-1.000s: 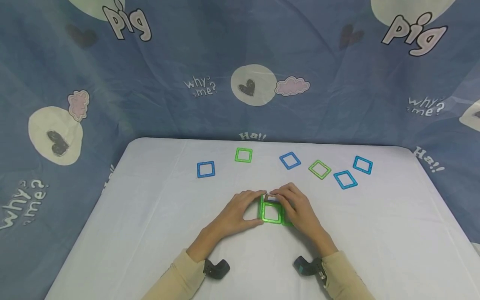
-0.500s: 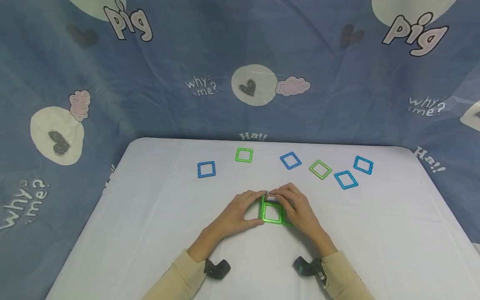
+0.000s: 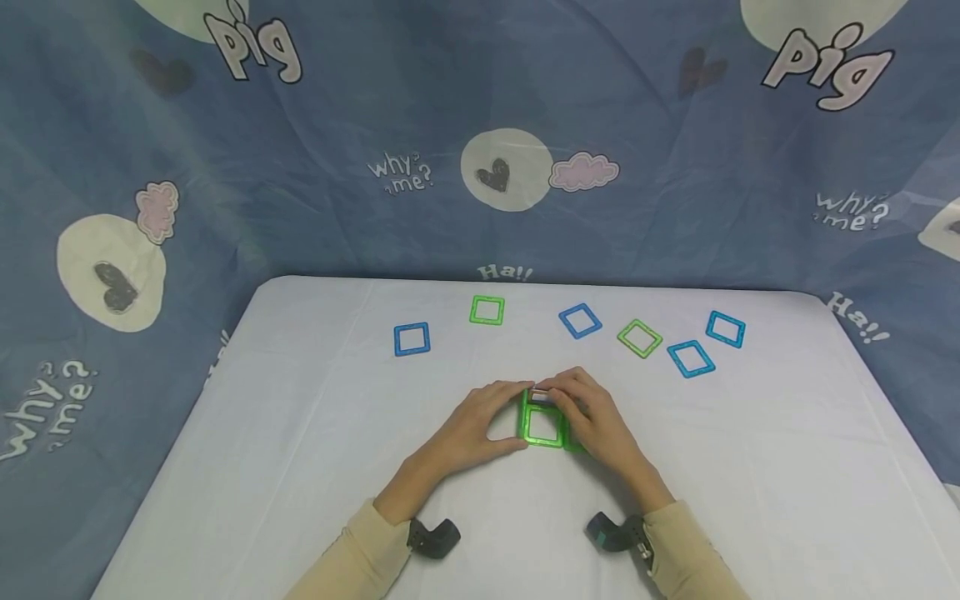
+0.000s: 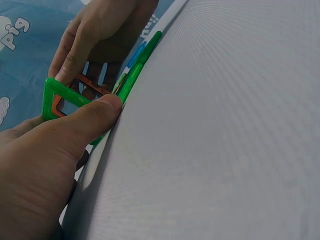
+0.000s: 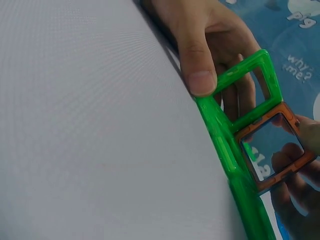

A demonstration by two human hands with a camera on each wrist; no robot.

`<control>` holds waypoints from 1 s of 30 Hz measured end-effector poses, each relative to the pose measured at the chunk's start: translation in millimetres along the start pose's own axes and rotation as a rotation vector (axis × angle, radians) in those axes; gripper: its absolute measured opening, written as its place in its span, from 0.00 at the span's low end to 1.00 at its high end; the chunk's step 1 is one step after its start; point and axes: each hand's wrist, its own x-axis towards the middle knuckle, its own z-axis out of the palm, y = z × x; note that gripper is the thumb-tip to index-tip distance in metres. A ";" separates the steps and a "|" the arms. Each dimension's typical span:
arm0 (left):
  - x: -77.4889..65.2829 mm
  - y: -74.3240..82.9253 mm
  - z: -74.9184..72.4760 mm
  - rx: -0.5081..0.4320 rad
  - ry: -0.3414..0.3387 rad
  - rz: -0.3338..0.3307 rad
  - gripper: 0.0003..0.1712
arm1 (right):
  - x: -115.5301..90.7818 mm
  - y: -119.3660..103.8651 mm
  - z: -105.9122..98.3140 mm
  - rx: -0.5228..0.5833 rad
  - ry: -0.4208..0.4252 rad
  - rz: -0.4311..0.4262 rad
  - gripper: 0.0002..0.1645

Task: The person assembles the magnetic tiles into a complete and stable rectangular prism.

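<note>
The person's left forearm [image 3: 408,483] and right forearm [image 3: 651,485] slanted inward from the near edge, bare beyond 2 tan sleeves [image 3: 352,550] that ended short of the wrists. The left hand [image 3: 467,425] made a wide C in a gripping pose, its thumb [image 4: 95,117] nearly straight on the near side and its fingers arching over the far side. The right hand [image 3: 600,417] bent toward it in a pinch, and the 2 hands' far fingertips lay near each other.
</note>
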 end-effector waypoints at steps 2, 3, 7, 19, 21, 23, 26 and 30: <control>-0.2 0.3 0.1 0.006 -0.004 -0.007 0.46 | 0.1 0.1 -0.4 0.004 -0.008 0.008 0.14; -0.3 0.5 0.0 0.011 -0.006 -0.011 0.46 | 0.3 0.0 -0.8 0.009 -0.006 0.013 0.14; -0.4 0.9 0.0 0.023 -0.014 -0.025 0.46 | 1.0 -0.5 -3.4 0.026 0.051 0.034 0.11; -0.9 0.9 0.1 0.028 -0.022 -0.056 0.46 | 1.6 -33.8 -20.4 0.064 0.165 -0.002 0.03; -0.9 0.3 0.5 0.030 -0.019 -0.048 0.46 | 1.8 -35.3 -20.8 0.063 0.163 0.000 0.03; -0.9 0.1 0.5 0.033 -0.019 -0.039 0.46 | 1.8 -37.3 -21.2 0.064 0.175 -0.002 0.04; -1.0 0.3 0.3 0.034 -0.022 -0.038 0.46 | 1.9 -37.8 -21.3 0.066 0.224 -0.006 0.06; -1.0 0.6 0.5 0.032 -0.026 -0.050 0.46 | 2.4 -37.2 -23.1 0.076 0.277 0.015 0.06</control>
